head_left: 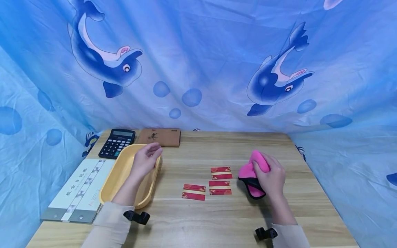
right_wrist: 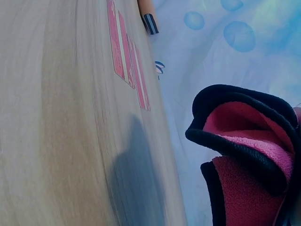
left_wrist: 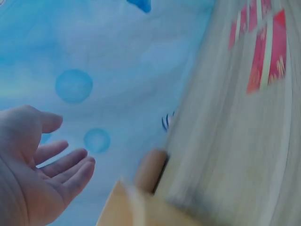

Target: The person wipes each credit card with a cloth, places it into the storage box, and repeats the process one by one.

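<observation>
Fleece cloth (head_left: 247,171), pink, black-edged, gripped in right hand (head_left: 274,177); three rectangular red-gold cards (head_left: 220,188) untouched, nine o'clock; left hand (head_left: 145,161) empty.

There, at the far left corner of your tabletop (head_left: 192,227), sits a black calculator (head_left: 117,143); just right of it, along the far edge, you've got a brown notebook (head_left: 167,137)! Down your left edge lies a white-and-grey ledger (head_left: 77,187), and beyond the far edge hangs a blue curtain (head_left: 217,62), two dolphins (head_left: 94,62) printed across it.
</observation>
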A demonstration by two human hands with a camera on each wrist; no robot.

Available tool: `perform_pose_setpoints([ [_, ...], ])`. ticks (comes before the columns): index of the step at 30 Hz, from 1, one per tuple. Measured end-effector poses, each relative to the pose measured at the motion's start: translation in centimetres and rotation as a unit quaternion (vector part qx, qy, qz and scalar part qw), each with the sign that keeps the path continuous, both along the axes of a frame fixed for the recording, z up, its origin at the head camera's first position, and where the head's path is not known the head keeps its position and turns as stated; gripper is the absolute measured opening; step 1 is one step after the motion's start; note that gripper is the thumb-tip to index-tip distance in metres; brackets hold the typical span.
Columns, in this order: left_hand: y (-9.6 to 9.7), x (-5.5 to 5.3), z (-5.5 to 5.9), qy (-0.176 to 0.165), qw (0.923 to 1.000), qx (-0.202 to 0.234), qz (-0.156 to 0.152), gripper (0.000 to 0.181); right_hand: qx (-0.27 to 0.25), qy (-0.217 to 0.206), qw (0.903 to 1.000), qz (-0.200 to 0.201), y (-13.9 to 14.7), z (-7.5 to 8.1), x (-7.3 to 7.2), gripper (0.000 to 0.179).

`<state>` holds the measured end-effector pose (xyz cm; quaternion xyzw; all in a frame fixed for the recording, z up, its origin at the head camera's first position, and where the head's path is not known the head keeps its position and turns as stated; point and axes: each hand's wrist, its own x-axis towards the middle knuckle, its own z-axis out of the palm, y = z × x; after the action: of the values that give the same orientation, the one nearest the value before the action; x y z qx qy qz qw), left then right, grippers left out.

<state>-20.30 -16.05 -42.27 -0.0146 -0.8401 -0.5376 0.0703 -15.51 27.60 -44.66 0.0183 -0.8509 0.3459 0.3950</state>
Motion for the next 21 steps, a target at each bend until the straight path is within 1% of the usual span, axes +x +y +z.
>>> perform_pose_setpoints([
  [2,1.2,0.0,0.1,0.009,0.9995,0.021,-0.021,0.041,-0.003,0.001,1.0,0.0,0.1,0.0,0.0,0.042],
  [6,3.7,0.1,0.3,0.026,0.9961,0.046,-0.071,0.037,-0.007,0.006,1.0,0.001,0.3,-0.2,0.1,0.042],
  [9,5.5,0.4,0.3,0.034,0.9928,0.051,-0.102,0.035,-0.007,0.014,0.9999,0.005,0.5,-0.3,0.1,0.042],
  [13,7.7,1.0,0.0,0.034,0.9905,0.041,-0.127,0.034,-0.006,0.023,0.9997,0.01,0.5,-0.3,0.2,0.041],
  [15,8.6,1.2,-0.4,0.031,0.9896,0.038,-0.135,0.035,-0.006,0.024,0.9996,0.011,0.5,-0.3,0.2,0.041],
  [18,9.9,1.5,-1.2,0.018,0.9874,0.037,-0.153,0.035,-0.009,0.022,0.9997,0.01,0.5,-0.3,0.2,0.041],
  [21,11.0,1.5,-2.5,0.011,0.9852,0.036,-0.168,0.033,-0.01,0.017,0.9998,0.007,0.5,-0.3,0.3,0.042],
])
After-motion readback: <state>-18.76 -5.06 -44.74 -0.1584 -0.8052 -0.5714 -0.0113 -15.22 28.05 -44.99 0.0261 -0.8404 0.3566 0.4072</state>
